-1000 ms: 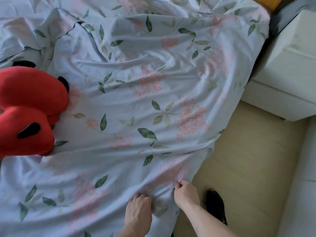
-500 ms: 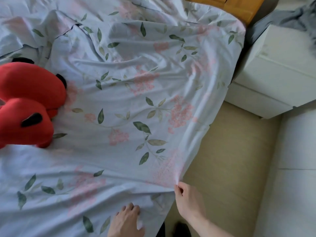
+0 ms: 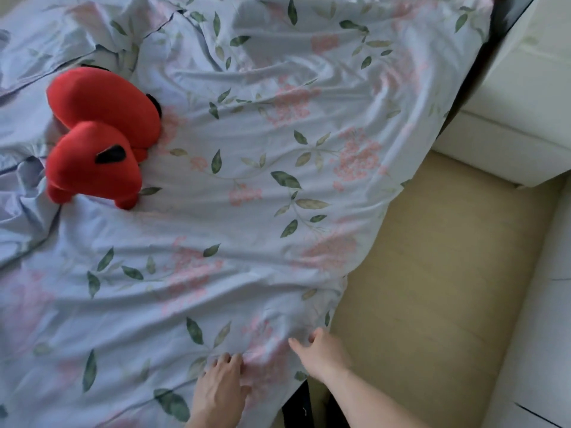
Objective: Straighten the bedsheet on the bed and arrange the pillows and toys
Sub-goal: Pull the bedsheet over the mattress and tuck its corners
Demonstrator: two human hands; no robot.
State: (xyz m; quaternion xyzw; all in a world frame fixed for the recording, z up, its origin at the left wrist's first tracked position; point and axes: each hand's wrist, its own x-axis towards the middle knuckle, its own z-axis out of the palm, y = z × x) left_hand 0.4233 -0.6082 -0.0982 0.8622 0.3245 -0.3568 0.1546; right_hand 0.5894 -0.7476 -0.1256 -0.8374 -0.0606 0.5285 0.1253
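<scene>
The left hand lies flat, fingers straight, pressing the sheet near its hanging edge; the right hand, just beside it, touches that edge with thumb and finger spread, but whether it pinches cloth I cannot tell; the sheet spreads wrinkled over the bed; a red toy rests well apart, far left.

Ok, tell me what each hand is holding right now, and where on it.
The right hand pinches the bedsheet at its hanging side edge. The left hand holds nothing; it rests on the sheet close to that edge.
</scene>
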